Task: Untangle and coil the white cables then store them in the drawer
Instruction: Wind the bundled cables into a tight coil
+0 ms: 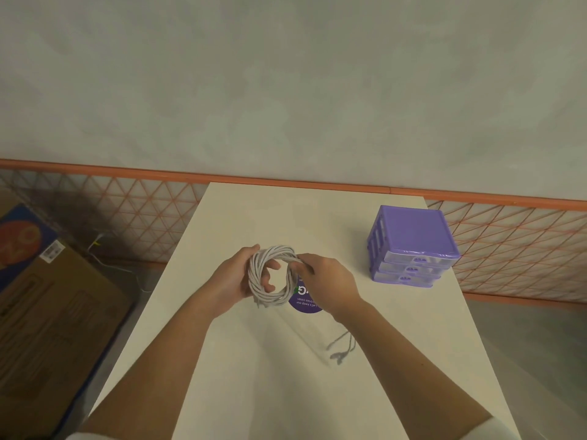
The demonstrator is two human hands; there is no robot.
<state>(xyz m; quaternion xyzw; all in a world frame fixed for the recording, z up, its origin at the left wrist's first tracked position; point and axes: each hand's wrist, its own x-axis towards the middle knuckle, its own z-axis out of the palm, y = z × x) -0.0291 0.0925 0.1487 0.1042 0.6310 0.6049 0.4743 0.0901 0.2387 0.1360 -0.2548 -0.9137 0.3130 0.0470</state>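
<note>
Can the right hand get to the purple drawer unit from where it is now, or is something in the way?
Probably yes. The right hand pinches the white cable coil beside the purple drawer unit, with only bare table between. All three drawers look closed, so one needs opening first.

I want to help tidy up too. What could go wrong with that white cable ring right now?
The white cable coil has no tie; only the left hand and right hand hold it, so it might spring loose. A blurry loose cable end hangs below and could snag. All three purple drawers look closed, so one hand must probably let go.
</note>
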